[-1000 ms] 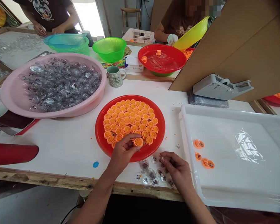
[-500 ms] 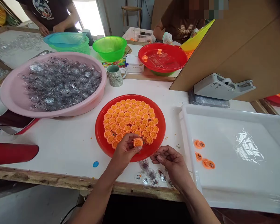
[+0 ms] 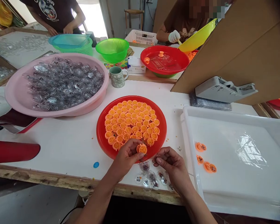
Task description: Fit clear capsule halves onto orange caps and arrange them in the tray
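Note:
My left hand (image 3: 127, 157) pinches a small orange cup-shaped plastic piece (image 3: 143, 149) between thumb and fingers, over the front edge of a round red tray (image 3: 102, 140). Many similar orange pieces (image 3: 128, 120) sit close together on that tray, their round tops facing up. Just right of the tray's front rim, my right hand (image 3: 171, 165) is closed in a pinch on a small clear plastic piece, mostly hidden by the fingers. Below and between the hands, several clear round plastic pieces (image 3: 152, 177) with printed pictures lie on the white table (image 3: 67, 146).
A pink basin (image 3: 84, 107) full of clear pieces stands left, beside a mug (image 3: 117, 77). On the right, a white tray (image 3: 226, 183) holds several orange pieces (image 3: 209, 167). Behind it are a tape dispenser (image 3: 224, 88) and cardboard panel (image 3: 252, 46). Two people work across the table.
My left hand has moved slightly right and down with the orange piece, closer to my right hand, and the piece has tilted. The right hand keeps its pinch. The view has shifted slightly.

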`<action>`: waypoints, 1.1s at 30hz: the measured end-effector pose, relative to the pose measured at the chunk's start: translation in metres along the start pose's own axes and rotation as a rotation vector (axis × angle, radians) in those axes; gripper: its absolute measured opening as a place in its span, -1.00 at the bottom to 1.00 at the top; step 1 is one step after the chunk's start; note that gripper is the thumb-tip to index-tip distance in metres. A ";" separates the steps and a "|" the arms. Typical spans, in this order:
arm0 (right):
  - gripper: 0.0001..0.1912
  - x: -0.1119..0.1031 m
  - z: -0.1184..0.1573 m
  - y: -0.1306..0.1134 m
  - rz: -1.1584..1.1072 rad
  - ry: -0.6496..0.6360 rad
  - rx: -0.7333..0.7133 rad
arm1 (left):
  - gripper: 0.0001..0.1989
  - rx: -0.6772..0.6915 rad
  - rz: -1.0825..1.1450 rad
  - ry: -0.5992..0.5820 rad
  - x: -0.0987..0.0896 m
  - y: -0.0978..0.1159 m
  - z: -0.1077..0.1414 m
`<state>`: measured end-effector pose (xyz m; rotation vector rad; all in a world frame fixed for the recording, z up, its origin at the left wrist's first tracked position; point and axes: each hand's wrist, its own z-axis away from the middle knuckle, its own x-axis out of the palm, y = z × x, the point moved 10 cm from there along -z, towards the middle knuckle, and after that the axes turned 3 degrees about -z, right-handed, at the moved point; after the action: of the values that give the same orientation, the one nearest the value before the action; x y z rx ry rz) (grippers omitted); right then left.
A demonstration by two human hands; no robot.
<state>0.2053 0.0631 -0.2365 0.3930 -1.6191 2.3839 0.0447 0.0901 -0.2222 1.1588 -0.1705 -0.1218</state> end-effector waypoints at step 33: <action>-0.92 0.024 -0.003 -0.043 0.492 0.168 -0.307 | -0.78 0.388 -0.243 0.073 0.007 0.032 0.018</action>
<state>0.1969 0.0825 -0.1923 -0.2891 -2.1451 2.3325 0.0487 0.0854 -0.1854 1.5669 0.0150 -0.2688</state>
